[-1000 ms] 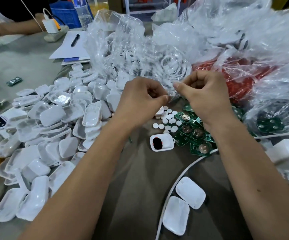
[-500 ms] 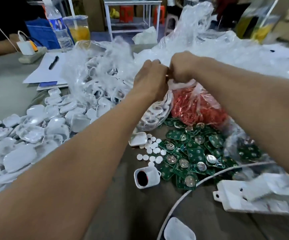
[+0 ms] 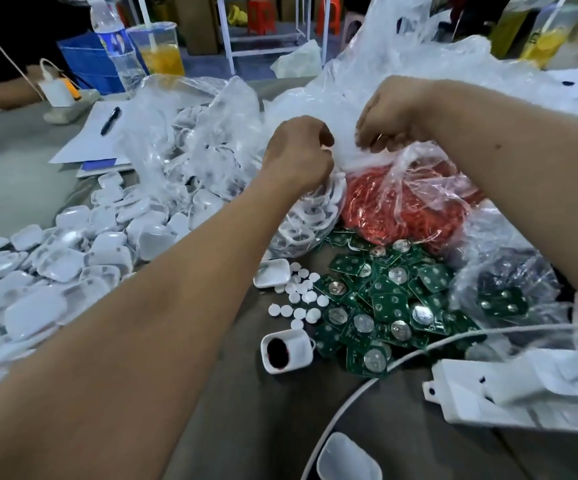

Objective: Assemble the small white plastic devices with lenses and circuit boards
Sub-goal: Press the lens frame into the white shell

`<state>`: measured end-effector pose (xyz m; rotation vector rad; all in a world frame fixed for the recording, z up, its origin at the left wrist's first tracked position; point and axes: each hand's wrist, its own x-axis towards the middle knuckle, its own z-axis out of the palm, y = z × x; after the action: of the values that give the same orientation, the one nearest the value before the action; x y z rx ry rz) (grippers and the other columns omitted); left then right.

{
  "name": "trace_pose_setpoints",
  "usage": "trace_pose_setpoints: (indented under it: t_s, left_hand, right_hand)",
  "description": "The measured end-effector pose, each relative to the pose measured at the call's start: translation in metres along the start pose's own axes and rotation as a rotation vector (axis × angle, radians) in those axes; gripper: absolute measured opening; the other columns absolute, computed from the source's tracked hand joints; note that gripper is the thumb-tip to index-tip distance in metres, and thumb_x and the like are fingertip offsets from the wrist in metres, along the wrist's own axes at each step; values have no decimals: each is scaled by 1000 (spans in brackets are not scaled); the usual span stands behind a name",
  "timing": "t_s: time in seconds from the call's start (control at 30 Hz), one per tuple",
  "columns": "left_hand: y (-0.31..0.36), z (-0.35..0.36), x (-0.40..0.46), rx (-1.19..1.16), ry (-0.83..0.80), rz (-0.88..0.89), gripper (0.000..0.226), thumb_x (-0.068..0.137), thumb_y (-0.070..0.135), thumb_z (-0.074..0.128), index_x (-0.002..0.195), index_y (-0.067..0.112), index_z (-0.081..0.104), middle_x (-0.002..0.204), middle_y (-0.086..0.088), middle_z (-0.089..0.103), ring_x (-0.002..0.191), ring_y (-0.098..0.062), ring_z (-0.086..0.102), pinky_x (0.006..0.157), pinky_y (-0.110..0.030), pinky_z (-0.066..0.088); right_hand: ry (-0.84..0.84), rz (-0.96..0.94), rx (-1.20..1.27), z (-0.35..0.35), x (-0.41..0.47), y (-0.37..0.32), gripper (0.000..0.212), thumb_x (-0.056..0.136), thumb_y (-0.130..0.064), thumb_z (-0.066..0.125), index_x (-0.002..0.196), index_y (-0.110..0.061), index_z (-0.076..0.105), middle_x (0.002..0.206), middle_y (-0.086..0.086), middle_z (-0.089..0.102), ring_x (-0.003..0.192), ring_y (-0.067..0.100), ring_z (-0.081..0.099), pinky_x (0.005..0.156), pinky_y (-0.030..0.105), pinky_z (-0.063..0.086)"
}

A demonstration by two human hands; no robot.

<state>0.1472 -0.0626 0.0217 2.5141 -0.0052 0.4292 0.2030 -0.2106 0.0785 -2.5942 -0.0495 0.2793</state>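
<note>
My left hand [image 3: 298, 154] and my right hand [image 3: 389, 116] both grip the clear plastic of a bag of white ring parts [image 3: 308, 216], pulling at its top. A heap of white plastic shells [image 3: 62, 258] covers the table at the left. Green circuit boards [image 3: 384, 303] with round metal cells lie in a pile at centre right. Small white round lenses [image 3: 301, 296] are scattered beside them. One white housing with a dark red window [image 3: 285, 349] stands near the middle. A bag of red parts [image 3: 415, 202] lies under my right hand.
A white power strip [image 3: 522, 393] and its cable [image 3: 356, 393] lie at the lower right. Large clear bags [image 3: 197, 140] are piled at the back. A notepad with a pen [image 3: 107, 123], a bottle [image 3: 118, 46] and a cup of orange drink [image 3: 159, 50] stand far left. Another person's arm [image 3: 0, 91] rests there.
My view rose and both hands moved forward from above the lenses to the bag tops. In the last half second my hands drew slightly apart on the plastic.
</note>
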Motion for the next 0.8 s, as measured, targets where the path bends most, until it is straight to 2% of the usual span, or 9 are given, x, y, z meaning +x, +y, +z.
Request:
trace_pose_setpoints:
  t_s: [0.07, 0.13, 0.23, 0.3, 0.33, 0.43, 0.53, 0.67, 0.8]
  left_hand:
    - [-1, -3, -9, -181, 141, -38, 23, 98, 18, 57, 107, 16, 78, 109, -2, 76, 101, -22, 68, 88, -32, 54]
    - [-3, -5, -20, -450, 242, -147, 28, 102, 26, 55, 94, 8, 75, 93, -7, 76, 86, -26, 70, 78, -38, 55]
    - [-6, -17, -46, -939, 265, -255, 18, 100, 25, 65, 90, 11, 70, 80, -6, 75, 60, -19, 65, 51, -27, 45]
    - [-18, -31, -66, -1122, 211, -308, 3, 95, 16, 72, 95, 15, 68, 75, -2, 74, 57, -15, 64, 46, -22, 42]
    - [-26, -37, -78, -1158, 151, -322, 8, 93, 12, 73, 96, 17, 69, 74, -1, 74, 57, -14, 66, 45, -20, 42]
    - [-56, -52, -117, -1058, -70, -309, 14, 87, 3, 75, 93, 14, 70, 78, -6, 73, 59, -15, 67, 47, -21, 45]
    - [-75, -55, -147, -940, -229, -321, 14, 86, 1, 77, 85, 11, 68, 77, -13, 67, 62, -18, 66, 48, -21, 46]
    - [-76, -58, -154, -850, -310, -273, 10, 88, 5, 77, 83, 11, 71, 73, -12, 69, 64, -20, 65, 50, -20, 46]
    - [-74, -60, -155, -771, -368, -217, 10, 89, 1, 75, 85, 9, 70, 71, -8, 71, 62, -16, 67, 49, -20, 49]
  right_hand:
    - [93, 23, 98, 6, -11, -11, 21, 90, 5, 69, 72, -3, 61, 73, 16, 62, 52, 18, 50, 43, 22, 36]
    - [96, -6, 285, 16, -26, -29, 31, 96, 3, 58, 69, -11, 51, 69, 9, 52, 51, 15, 42, 42, 23, 32]
    - [143, -76, 588, 37, -62, -55, 16, 95, -3, 59, 82, -11, 57, 74, 5, 55, 55, 14, 49, 43, 22, 37]
    - [201, -114, 741, 55, -94, -56, 11, 88, 5, 64, 86, -6, 65, 72, 13, 57, 59, 21, 50, 50, 28, 36]
    - [191, -142, 780, 64, -109, -51, 15, 87, 8, 66, 81, -6, 66, 71, 15, 57, 58, 21, 49, 51, 30, 35]
    - [73, -193, 808, 94, -145, -22, 16, 88, 6, 75, 81, -6, 69, 72, 11, 66, 45, 9, 53, 43, 23, 39]
    - [-66, -229, 729, 120, -161, 8, 10, 87, -7, 82, 91, -7, 73, 68, 3, 72, 50, 5, 58, 45, 19, 45]
    - [-133, -291, 721, 139, -162, 30, 11, 91, -16, 80, 87, -6, 76, 70, 3, 73, 56, 8, 57, 49, 21, 45]
    - [-115, -314, 740, 142, -158, 37, 15, 98, -16, 72, 90, -6, 80, 72, 8, 69, 60, 14, 55, 50, 21, 45]
